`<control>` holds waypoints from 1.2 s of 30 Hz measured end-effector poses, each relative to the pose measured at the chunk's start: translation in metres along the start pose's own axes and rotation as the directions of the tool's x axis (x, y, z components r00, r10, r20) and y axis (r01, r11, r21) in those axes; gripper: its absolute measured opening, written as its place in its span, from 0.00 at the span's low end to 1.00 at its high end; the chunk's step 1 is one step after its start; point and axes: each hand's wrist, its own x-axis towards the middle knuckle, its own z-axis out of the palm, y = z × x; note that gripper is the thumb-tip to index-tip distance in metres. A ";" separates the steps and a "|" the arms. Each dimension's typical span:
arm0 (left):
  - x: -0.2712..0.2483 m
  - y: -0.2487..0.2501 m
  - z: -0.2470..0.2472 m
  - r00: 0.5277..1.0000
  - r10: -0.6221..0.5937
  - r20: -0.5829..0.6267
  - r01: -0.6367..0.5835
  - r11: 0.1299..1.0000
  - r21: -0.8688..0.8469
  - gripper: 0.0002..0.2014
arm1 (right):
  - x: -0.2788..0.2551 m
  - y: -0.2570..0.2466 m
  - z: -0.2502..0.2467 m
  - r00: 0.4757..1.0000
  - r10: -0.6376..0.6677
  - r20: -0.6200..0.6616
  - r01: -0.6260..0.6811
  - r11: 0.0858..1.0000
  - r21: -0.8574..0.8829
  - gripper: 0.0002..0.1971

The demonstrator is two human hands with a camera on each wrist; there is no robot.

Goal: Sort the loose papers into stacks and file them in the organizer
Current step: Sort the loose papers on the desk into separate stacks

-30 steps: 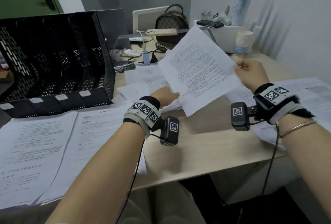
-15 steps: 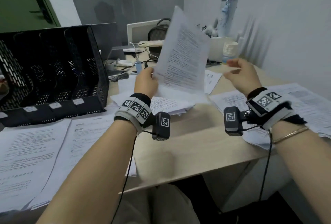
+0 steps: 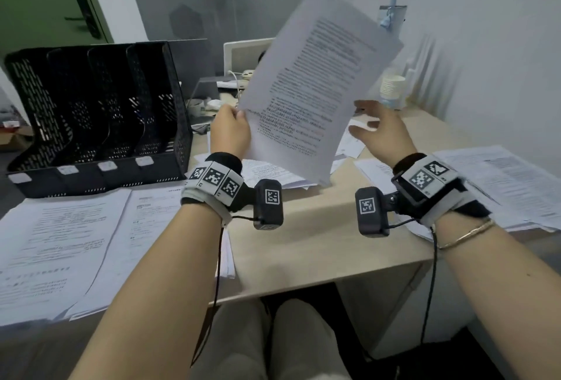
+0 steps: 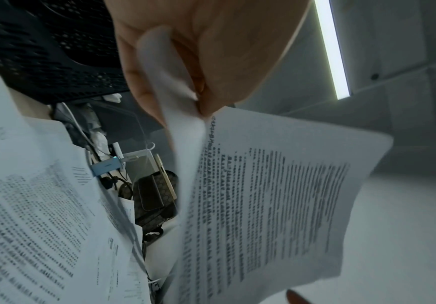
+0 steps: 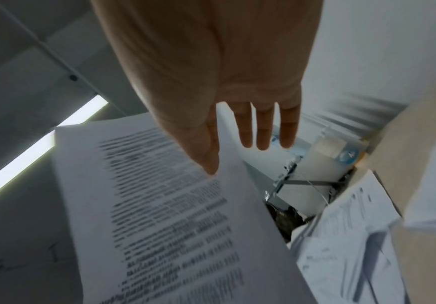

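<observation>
so my left hand (image 3: pixel 231 130) pinches the printed sheet (image 3: pixel 315 88) by its lower left corner, tilted up off the desk (image 3: pixel 318 234) at twelve o'clock, i judge so the text can be read before it is sorted. my right hand (image 3: pixel 381 132), at three o'clock of the sheet, hangs with fingers spread, holding nothing. the black organizer (image 3: pixel 100 112) waits at ten o'clock, its slots apparently bare, and loose stacks (image 3: pixel 69 240) lie at eight o'clock.

We can read no text anywhere. The printed lines on the raised sheet (image 3: pixel 306 97) at centre frame are blurred. The white tags (image 3: pixel 106 166) on the organizer (image 3: pixel 91 106), at left, look blank.
</observation>
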 end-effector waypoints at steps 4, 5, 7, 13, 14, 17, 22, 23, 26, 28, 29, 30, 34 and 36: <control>-0.006 -0.009 -0.011 0.996 -0.093 0.017 0.093 0.996 0.015 0.16 | -0.008 0.003 0.019 0.983 0.141 0.114 -0.146 0.988 0.040 0.25; -0.008 -0.011 -0.014 0.994 -0.109 0.021 0.108 0.994 0.023 0.17 | -0.010 0.001 0.023 0.973 0.183 0.143 -0.195 0.978 0.078 0.26; -0.011 -0.014 -0.021 0.988 -0.153 0.028 0.153 0.988 0.006 0.17 | -0.015 -0.002 0.032 0.952 0.238 0.194 -0.268 0.951 0.151 0.26; -0.010 -0.042 -0.035 0.956 -0.279 0.094 0.292 0.938 -0.189 0.22 | -0.022 -0.006 0.053 0.947 0.222 0.232 -0.232 0.973 0.018 0.24; -0.012 -0.047 -0.038 0.943 -0.316 0.107 0.333 0.919 -0.213 0.20 | -0.025 -0.007 0.057 0.945 0.217 0.244 -0.230 0.973 0.025 0.24; -0.019 -0.059 -0.050 0.920 -0.378 0.107 0.392 0.888 -0.238 0.17 | -0.035 -0.012 0.072 0.931 0.222 0.289 -0.273 0.950 0.149 0.24; -0.028 -0.084 -0.072 0.930 -0.367 0.007 0.365 0.924 -0.111 0.13 | -0.044 -0.017 0.097 0.944 0.171 0.283 -0.239 0.944 0.228 0.17; -0.028 -0.089 -0.075 0.929 -0.369 -0.015 0.365 0.924 -0.112 0.15 | -0.045 -0.019 0.101 0.945 0.155 0.289 -0.226 0.947 0.229 0.16; -0.031 -0.097 -0.083 0.935 -0.353 -0.041 0.348 0.933 -0.096 0.15 | -0.047 -0.022 0.109 0.948 0.117 0.297 -0.194 0.950 0.245 0.14; -0.031 -0.098 -0.086 0.939 -0.336 -0.072 0.330 0.941 -0.079 0.17 | -0.047 -0.023 0.111 0.951 0.101 0.291 -0.178 0.951 0.252 0.14; -0.032 -0.098 -0.086 0.944 -0.318 -0.088 0.313 0.947 -0.070 0.18 | -0.046 -0.022 0.111 0.954 0.094 0.285 -0.170 0.952 0.255 0.13; -0.033 -0.096 -0.086 0.950 -0.295 -0.102 0.291 0.955 -0.056 0.17 | -0.046 -0.022 0.110 0.956 0.087 0.279 -0.161 0.954 0.254 0.13; -0.036 -0.087 -0.078 0.962 -0.268 -0.050 0.263 0.960 -0.094 0.10 | -0.044 -0.015 0.101 0.969 0.079 0.235 -0.140 0.957 0.255 0.12; -0.037 -0.080 -0.070 0.971 -0.240 -0.014 0.236 0.962 -0.136 0.12 | -0.042 -0.012 0.092 0.973 0.104 0.207 -0.162 0.944 0.288 0.11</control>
